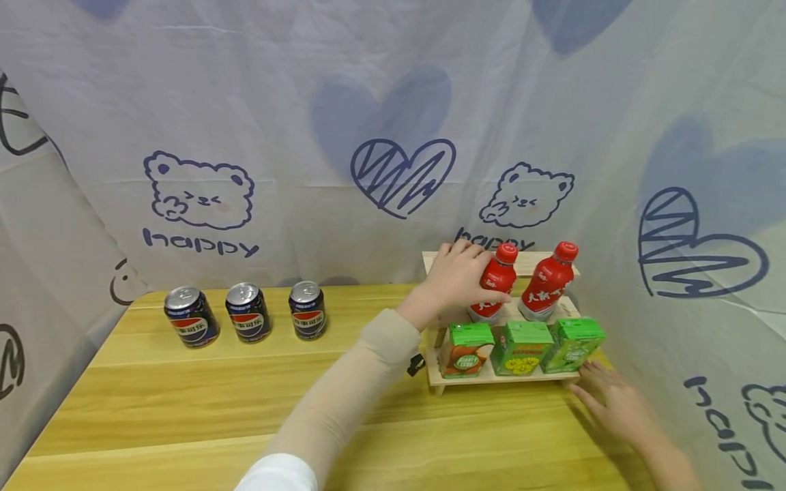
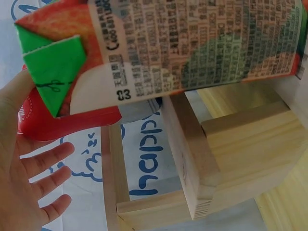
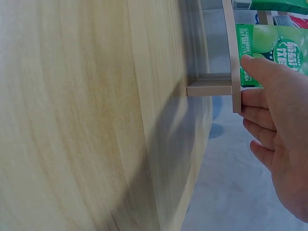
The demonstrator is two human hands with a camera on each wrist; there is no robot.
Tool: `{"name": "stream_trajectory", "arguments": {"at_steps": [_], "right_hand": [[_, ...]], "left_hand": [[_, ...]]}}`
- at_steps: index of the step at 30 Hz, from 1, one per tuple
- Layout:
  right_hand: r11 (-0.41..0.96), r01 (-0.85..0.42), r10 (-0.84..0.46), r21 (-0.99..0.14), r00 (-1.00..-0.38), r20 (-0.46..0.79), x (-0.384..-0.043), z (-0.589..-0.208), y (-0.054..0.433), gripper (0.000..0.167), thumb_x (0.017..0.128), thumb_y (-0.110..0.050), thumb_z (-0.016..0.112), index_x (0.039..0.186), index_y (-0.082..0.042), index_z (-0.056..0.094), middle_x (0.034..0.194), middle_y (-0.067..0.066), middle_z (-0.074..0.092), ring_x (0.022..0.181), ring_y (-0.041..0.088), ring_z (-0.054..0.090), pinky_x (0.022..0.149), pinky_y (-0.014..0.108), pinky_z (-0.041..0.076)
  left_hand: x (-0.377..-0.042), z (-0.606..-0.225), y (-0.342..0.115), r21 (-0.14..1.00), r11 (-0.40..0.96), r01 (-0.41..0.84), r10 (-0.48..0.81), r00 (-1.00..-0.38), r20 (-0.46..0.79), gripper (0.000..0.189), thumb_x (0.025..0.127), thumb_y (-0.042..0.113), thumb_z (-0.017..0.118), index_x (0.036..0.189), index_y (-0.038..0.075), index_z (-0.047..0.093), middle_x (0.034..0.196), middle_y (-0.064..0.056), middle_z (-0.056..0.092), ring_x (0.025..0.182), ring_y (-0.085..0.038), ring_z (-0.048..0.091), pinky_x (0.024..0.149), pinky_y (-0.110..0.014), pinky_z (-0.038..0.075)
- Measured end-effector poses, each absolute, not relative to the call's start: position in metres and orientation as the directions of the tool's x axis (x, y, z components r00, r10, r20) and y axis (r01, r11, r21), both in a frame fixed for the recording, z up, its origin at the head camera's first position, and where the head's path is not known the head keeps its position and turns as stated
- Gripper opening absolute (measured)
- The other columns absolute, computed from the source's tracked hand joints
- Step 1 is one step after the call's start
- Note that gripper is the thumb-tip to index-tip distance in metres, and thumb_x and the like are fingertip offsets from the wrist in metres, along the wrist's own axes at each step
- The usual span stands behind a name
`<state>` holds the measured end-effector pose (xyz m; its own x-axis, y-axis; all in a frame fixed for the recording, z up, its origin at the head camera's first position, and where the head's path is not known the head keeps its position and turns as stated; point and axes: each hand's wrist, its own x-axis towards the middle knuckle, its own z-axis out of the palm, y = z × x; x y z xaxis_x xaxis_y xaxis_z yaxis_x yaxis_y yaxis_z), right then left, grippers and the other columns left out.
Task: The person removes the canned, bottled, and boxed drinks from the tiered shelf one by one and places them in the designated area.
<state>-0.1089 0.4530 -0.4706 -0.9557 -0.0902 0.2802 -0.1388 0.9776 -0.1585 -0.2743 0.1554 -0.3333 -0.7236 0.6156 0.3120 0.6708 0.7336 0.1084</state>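
Note:
My left hand [image 1: 457,276] reaches over a small wooden two-tier rack [image 1: 434,372] to the left red drink bottle [image 1: 499,276]. Its thumb lies across the front of that bottle. In the left wrist view several fingers [image 2: 50,159] stand spread and fairly straight, away from the bottle [image 2: 72,118]; a juice box [image 2: 192,43] hides the thumb. My right hand [image 1: 614,406] is at the front right corner of the rack. In the right wrist view its thumb overlaps a green juice box [image 3: 248,41], and its loosely bent fingers are at the end of the shelf [image 3: 236,101].
Another red bottle [image 1: 546,283] stands on the upper tier. Two more juice boxes, one with an orange-brown front [image 1: 467,351] and one green [image 1: 522,349], share the lower tier. Several dark blue cola cans, including this one [image 1: 308,314], stand left. Printed cloth [image 1: 295,123] hangs behind.

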Motion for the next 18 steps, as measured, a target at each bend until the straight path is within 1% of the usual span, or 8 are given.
{"name": "stream_trajectory", "arguments": {"at_steps": [10, 18], "right_hand": [[0.975, -0.151, -0.097, -0.163, -0.949, 0.301, -0.1099, -0.4710, 0.4521, 0.049, 0.089, -0.031, 0.069, 0.118, 0.008, 0.064, 0.128, 0.033, 0.056, 0.119, 0.052, 0.052, 0.098, 0.063, 0.038], [0.975, -0.159, -0.105, -0.155, -0.945, 0.308, -0.1087, -0.4687, 0.4491, 0.047, 0.089, -0.030, 0.069, 0.117, 0.008, 0.065, 0.126, 0.033, 0.058, 0.118, 0.052, 0.053, 0.098, 0.063, 0.039]], "left_hand": [[-0.2786, -0.3351, 0.1561, 0.078, 0.737, 0.671, 0.617, -0.716, 0.327, 0.078, 0.076, 0.081, 0.055, 0.130, 0.024, 0.055, 0.127, 0.008, 0.057, 0.116, -0.015, 0.046, 0.094, -0.037, 0.037], [-0.2777, -0.3325, 0.1559, 0.061, 0.736, 0.674, 0.624, -0.711, 0.324, 0.080, 0.075, 0.081, 0.056, 0.131, 0.025, 0.056, 0.124, 0.010, 0.057, 0.113, -0.014, 0.045, 0.091, -0.035, 0.036]]}}
